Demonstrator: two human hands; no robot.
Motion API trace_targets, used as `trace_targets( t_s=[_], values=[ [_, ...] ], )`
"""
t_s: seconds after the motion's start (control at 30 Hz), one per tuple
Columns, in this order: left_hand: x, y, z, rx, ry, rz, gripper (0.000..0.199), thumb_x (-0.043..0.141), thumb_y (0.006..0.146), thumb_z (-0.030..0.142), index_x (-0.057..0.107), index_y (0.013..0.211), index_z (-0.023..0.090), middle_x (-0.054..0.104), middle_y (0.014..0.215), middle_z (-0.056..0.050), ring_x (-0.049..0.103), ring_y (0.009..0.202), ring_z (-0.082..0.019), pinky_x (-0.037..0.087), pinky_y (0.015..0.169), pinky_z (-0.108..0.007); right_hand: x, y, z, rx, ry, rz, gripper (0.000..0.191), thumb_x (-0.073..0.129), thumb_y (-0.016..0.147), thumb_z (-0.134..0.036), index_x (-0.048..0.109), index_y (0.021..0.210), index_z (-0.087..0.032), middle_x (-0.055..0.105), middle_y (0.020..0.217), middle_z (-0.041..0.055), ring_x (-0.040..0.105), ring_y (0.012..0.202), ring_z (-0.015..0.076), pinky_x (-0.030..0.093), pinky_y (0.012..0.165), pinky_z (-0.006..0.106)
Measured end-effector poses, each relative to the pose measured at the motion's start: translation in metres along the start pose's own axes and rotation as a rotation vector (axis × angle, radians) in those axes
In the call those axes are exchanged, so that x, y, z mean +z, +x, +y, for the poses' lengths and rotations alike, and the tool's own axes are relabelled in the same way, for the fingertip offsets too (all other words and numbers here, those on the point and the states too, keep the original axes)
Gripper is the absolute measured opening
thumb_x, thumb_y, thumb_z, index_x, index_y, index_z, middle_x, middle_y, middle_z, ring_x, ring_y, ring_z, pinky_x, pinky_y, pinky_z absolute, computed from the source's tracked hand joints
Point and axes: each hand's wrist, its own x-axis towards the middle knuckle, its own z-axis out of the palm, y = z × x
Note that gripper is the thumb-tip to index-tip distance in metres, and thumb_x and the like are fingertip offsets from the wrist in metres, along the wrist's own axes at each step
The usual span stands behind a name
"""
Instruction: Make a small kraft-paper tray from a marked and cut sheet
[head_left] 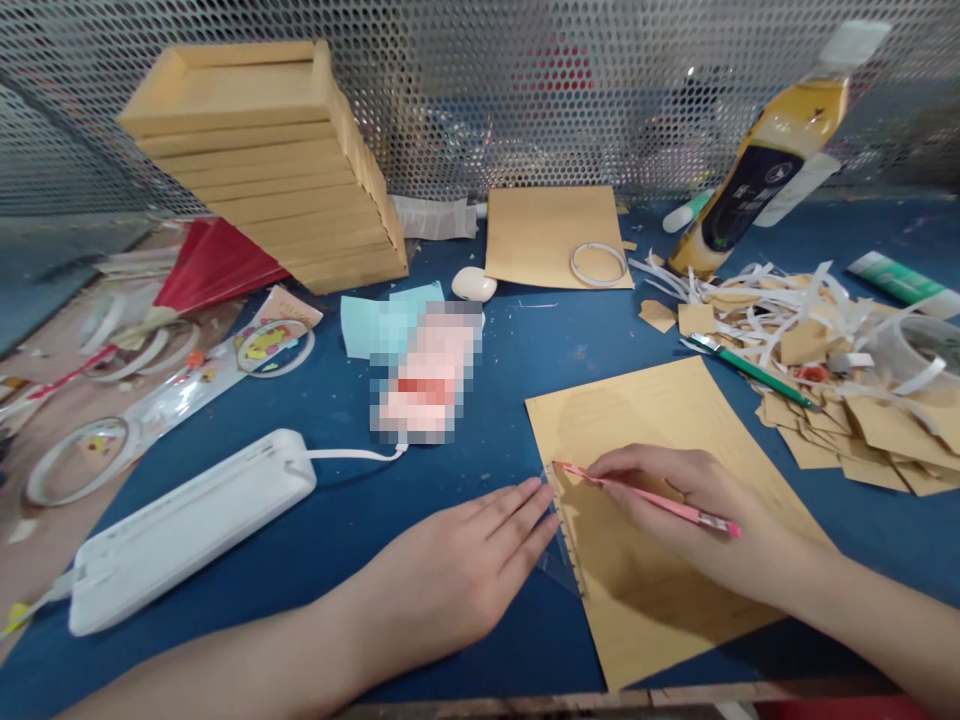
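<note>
A sheet of brown kraft card [675,610] lies at a slant on the blue tabletop. Along its left edge sits a clear ruler [568,560]. My left hand [472,560] rests flat, fingers stretched out, with the fingertips pressing on the ruler. In my right hand [690,510] is a pink pencil [667,503], gripped between thumb and fingers. The pencil's tip touches the card near the upper end of the ruler. My left palm hides part of the table, and my right hand covers part of the card.
Kraft boxes [262,190] are stacked at the back left. A phone [427,375] is cabled to a white power strip [195,525]. On the right are a tilted bottle [765,180], paper scraps [810,420] and a green cutter [750,370]. A perforated metal panel [480,100] stands behind.
</note>
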Motion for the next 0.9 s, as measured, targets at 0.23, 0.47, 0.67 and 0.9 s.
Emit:
trace_targets(
  t_s=[0.23,0.47,0.67,0.9],
  values=[
    [-0.0004,0.0007,-0.0005,-0.004,-0.008,-0.002,0.037,0.04,0.097,0.014,0.052,0.132,0.007,0.052,0.137,-0.013,0.048,0.129,-0.024,0.041,0.105,-0.034,0.0003,-0.0003,0.0025,-0.003,-0.018,0.0,0.023,0.051,0.09,-0.025,0.068,0.105,-0.021,0.073,0.101,0.0063,0.069,0.088,0.0193,0.055,0.077,0.028],
    [-0.0021,0.0008,0.0002,-0.018,-0.008,-0.024,0.038,0.036,0.098,0.012,0.051,0.132,0.006,0.049,0.139,-0.015,0.047,0.129,-0.024,0.041,0.105,-0.034,0.0009,0.0004,0.002,0.014,-0.044,0.002,0.022,0.052,0.09,-0.026,0.069,0.104,-0.022,0.074,0.098,0.0044,0.07,0.085,0.0172,0.054,0.074,0.025],
    [0.0009,0.0004,0.0015,-0.013,-0.03,-0.013,0.039,0.036,0.097,0.012,0.05,0.132,0.005,0.049,0.139,-0.017,0.048,0.129,-0.025,0.041,0.105,-0.035,-0.0003,0.0001,0.0001,0.032,-0.04,-0.008,0.022,0.052,0.09,-0.028,0.069,0.103,-0.021,0.074,0.096,0.004,0.07,0.084,0.0167,0.053,0.074,0.025],
    [0.0008,-0.0003,0.0023,-0.023,-0.031,-0.008,0.039,0.036,0.097,0.012,0.05,0.132,0.005,0.05,0.138,-0.017,0.047,0.129,-0.025,0.04,0.105,-0.036,-0.0011,0.0003,-0.0003,0.016,-0.005,-0.012,0.023,0.051,0.091,-0.027,0.068,0.104,-0.02,0.073,0.097,0.0047,0.069,0.083,0.0167,0.054,0.072,0.025]
  ],
)
